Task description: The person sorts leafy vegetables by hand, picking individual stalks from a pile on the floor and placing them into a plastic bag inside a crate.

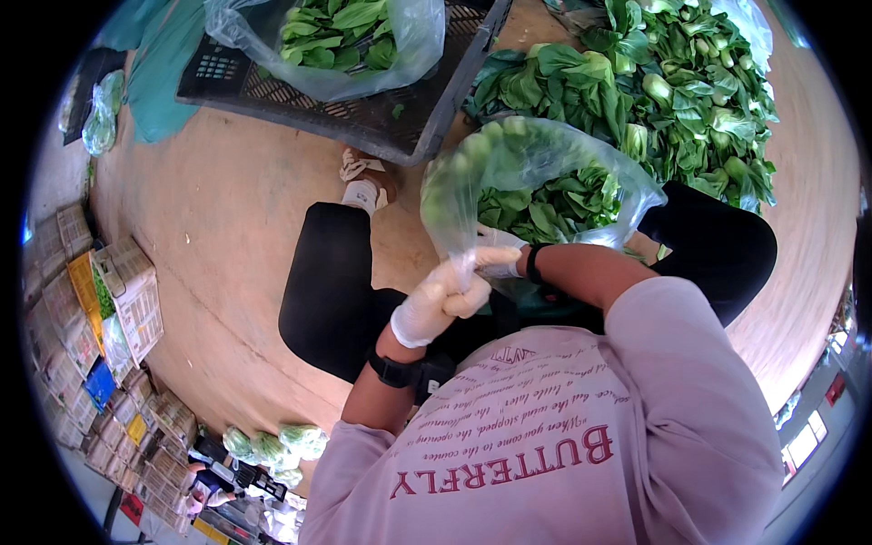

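Note:
A clear plastic bag (538,160) stands open between my knees, with leafy greens, likely bok choy (552,208), inside. Gathered film at the bag's left edge is gripped in my left hand (443,300), which wears a pale glove and has its index finger stretched to the right. Just beyond it, my gloved right hand (501,255) is at the bag's near side. Its fingers are partly covered by the film and my left hand, so its hold cannot be told. To the right, a large heap of bok choy (702,102) lies close to the bag.
A black plastic crate (422,129) ahead holds another plastic bag (409,68) of greens (337,34). Stacked crates (129,300) line the left side. Bagged vegetables (272,446) rest on the floor behind left, near another person (204,487). Green cloth (160,82) lies at the upper left.

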The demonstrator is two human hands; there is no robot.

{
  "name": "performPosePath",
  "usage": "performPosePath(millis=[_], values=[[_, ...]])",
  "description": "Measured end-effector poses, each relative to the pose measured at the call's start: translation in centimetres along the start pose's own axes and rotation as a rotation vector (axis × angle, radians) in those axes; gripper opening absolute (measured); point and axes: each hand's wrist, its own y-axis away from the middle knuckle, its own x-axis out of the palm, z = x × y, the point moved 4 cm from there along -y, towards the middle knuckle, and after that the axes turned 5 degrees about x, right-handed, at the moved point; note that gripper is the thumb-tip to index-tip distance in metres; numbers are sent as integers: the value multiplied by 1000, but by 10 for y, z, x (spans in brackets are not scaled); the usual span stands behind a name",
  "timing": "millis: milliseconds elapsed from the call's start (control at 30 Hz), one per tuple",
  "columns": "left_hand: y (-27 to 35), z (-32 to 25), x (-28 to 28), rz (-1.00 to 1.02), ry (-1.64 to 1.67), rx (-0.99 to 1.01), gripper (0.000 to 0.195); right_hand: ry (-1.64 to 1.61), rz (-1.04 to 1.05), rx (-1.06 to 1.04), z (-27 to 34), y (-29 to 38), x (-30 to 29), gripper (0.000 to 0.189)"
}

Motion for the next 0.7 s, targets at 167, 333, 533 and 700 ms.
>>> performPosePath(millis=[167,333,533,700], values=[[-7,0,8,13,62,-12,68,207,10,-7,-20,-11,21,62],[-16,-10,8,12,39,66,91,-235,-10,72,-27,-10,21,63],[-27,-6,2,12,38,154,99,464,-362,68,-12,16,-23,46],[-14,-10,2,-71,-92,178,91,-76,-404,454,-48,56,-126,34]])
